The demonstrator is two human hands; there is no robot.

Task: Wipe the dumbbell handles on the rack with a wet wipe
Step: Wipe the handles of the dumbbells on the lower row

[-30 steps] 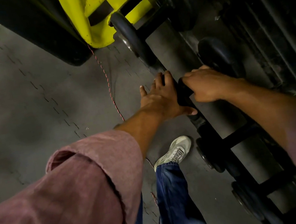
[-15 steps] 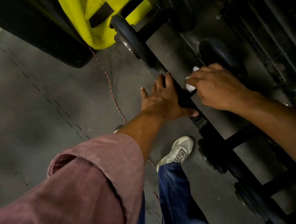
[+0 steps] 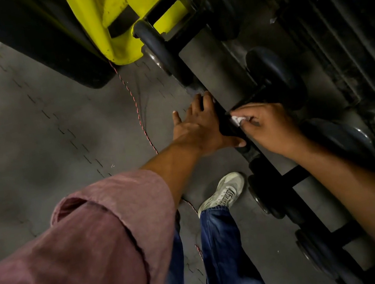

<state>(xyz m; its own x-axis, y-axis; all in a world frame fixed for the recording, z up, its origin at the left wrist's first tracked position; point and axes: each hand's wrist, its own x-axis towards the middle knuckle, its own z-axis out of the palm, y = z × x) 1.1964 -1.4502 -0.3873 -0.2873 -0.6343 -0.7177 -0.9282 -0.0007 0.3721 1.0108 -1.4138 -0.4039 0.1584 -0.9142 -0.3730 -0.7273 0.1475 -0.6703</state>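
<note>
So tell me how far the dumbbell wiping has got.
Done: cannot tell; no handle looks visibly wiped. In hand: the right hand pinches a white wet wipe at the handle of one dumbbell while the left hand steadies its near end. Left: the next dumbbells down the rack toward the person sit untouched.

dim indoor light | deep shadows at right | wide-angle edge distortion | slight blur

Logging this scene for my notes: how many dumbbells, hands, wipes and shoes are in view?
Dumbbells: 4
Hands: 2, left hand and right hand
Wet wipe: 1
Shoe: 1
Total: 8
</note>
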